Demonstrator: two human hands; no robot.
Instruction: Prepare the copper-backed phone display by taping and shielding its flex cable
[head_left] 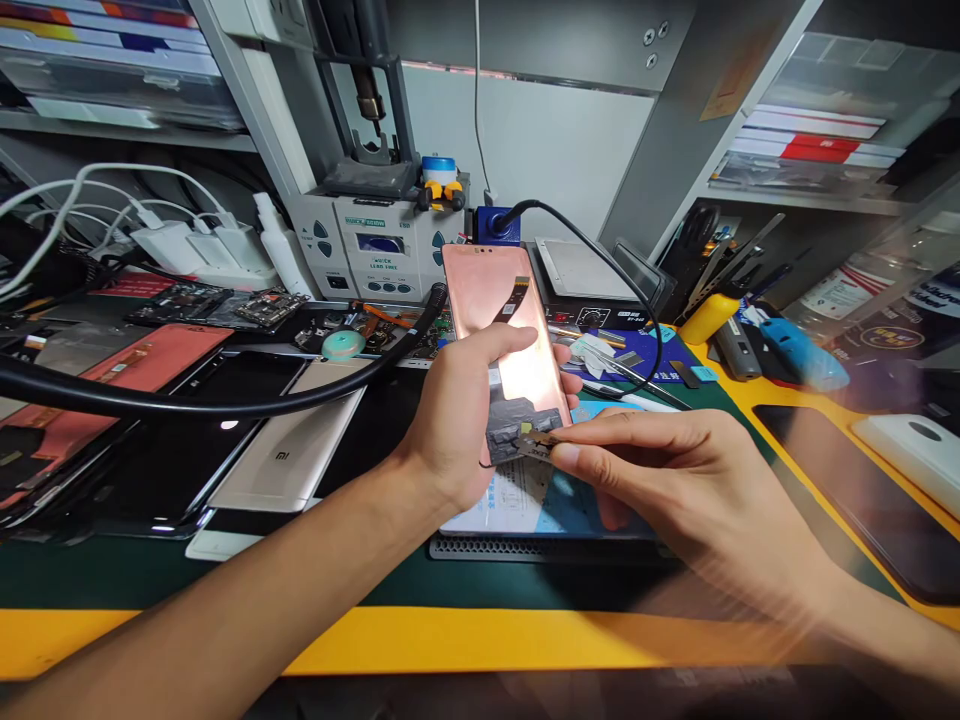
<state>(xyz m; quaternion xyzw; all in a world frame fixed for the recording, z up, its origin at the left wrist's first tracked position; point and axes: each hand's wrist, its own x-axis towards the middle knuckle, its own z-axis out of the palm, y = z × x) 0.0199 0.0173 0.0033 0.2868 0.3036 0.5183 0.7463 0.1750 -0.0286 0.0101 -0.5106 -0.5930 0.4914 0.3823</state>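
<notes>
A phone screen panel (541, 350) with a copper-coloured back is tilted up in my left hand (461, 410). My left thumb lies across its back, and the other fingertips show past its right edge. A dark flex cable (514, 298) runs over the upper half. Black film (517, 428) covers the lower end. Between thumb and forefinger, my right hand (675, 480) pinches a small razor blade (534, 444). The blade is over the panel's lower end; whether it touches the film I cannot tell. Beneath the panel is a blue and white pad (487, 515).
A thick black hose (300, 400) crosses the left side above several phones and screens, including a gold phone (289, 445). Behind stands a soldering station (375, 240). Tweezers and tools lie on a blue mat (637, 350). A dark phone (862, 490) rests at right.
</notes>
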